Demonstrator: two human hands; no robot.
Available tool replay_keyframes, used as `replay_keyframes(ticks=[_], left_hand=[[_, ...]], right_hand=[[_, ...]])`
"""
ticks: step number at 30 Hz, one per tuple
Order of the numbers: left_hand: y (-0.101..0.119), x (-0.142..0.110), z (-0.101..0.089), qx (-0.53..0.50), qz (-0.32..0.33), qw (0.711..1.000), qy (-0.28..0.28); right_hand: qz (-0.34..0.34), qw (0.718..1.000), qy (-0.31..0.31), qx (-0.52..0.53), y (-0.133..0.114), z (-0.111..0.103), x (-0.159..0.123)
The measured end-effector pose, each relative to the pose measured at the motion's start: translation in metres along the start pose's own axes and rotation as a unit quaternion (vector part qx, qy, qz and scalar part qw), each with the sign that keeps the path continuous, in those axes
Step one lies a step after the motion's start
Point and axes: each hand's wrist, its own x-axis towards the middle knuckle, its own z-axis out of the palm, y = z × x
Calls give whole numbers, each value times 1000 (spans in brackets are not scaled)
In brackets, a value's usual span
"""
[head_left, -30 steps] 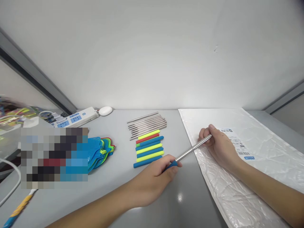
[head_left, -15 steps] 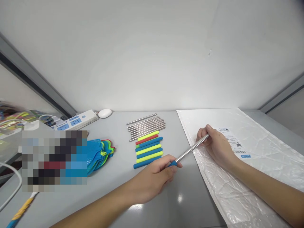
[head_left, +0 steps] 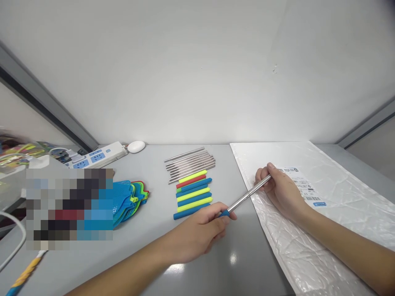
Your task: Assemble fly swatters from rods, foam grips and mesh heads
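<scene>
My left hand (head_left: 206,230) is closed around a blue plastic handle (head_left: 225,213), most of which the fingers hide. A shiny metal rod (head_left: 249,193) sticks out of that handle, slanting up to the right. My right hand (head_left: 279,187) grips the rod's far end, with the tip hidden in the fist. Left of the hands lie several blue, yellow, red and green handles (head_left: 194,193) in a column. Behind them several loose metal rods (head_left: 190,163) lie side by side on the grey table (head_left: 160,246).
A white padded mailer (head_left: 327,238) with a label covers the right side, under my right forearm. To the left lie stacked perforated plastic heads (head_left: 123,197) beside a pixelated patch. A power strip (head_left: 105,154), a white oval object (head_left: 136,146) and a cable (head_left: 21,234) are there too.
Both hands keep their hold on the handle and rod. Slightly less of the blue handle shows beyond my left fingers; the view has shifted a little.
</scene>
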Motion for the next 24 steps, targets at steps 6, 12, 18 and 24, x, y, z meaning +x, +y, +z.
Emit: replay_keyframes(ticks=[6, 12, 18, 24], left_hand=[[2, 0, 1, -3, 7, 1000, -1], [2, 1, 0, -2, 11, 1000, 0], [5, 0, 1, -4, 12, 1000, -1], [5, -1, 2, -3, 9, 1000, -4]], right_hand=[[13, 1000, 5, -7, -1, 1, 1], [7, 1000, 11, -10, 0, 1, 2], [16, 1000, 7, 4, 2, 0, 2], [24, 1000, 5, 9, -1, 1, 2]])
